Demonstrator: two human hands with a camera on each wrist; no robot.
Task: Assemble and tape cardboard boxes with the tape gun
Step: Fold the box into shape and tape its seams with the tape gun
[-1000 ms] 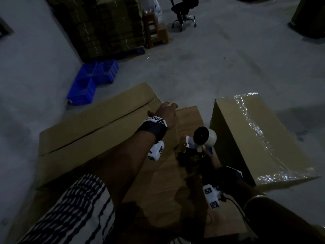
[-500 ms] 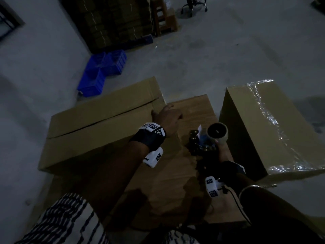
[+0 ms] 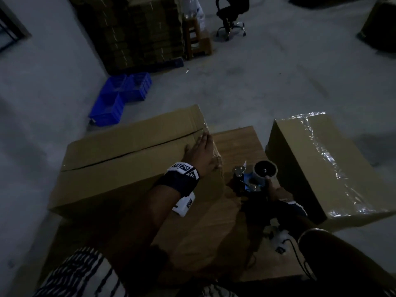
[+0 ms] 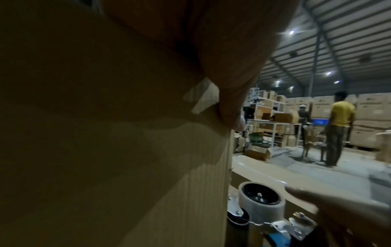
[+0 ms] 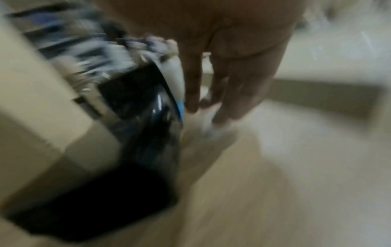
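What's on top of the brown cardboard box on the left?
The left hand rests flat at the right end of the brown cardboard box, over its open centre seam. Whatever lies beneath the palm is covered.

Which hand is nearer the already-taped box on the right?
Right. The right hand, holding the tape gun, is just beside the taped box; the left hand rests on the untaped box, farther away.

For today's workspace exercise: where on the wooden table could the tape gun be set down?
Bare wood shows on the table beyond the tape gun, between the untaped box and the taped box. Nearer the person, both arms crowd it.
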